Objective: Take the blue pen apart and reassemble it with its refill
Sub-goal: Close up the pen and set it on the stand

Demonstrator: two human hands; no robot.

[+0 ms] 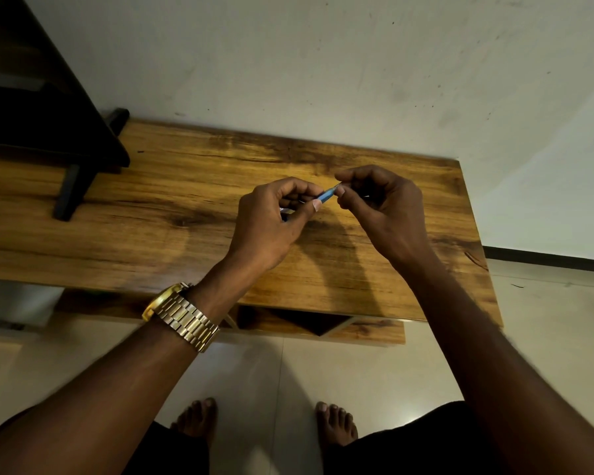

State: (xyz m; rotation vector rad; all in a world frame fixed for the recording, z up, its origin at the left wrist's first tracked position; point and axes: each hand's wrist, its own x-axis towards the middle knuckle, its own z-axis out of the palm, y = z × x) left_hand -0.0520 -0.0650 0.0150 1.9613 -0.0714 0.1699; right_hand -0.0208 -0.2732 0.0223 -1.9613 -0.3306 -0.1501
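The wooden table (186, 207) is being left open around and beneath both raised hands; only its far-left corner is being blocked by a dark stand (66, 138), with the wall (323, 70) closing off the back.

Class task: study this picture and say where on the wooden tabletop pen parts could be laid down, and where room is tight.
Bare patches on the brown wooden tabletop: the wide stretch between the black furniture leg and the left hand, and the right end beyond the right hand. It is tight under both hands, which grip the slim blue pen.
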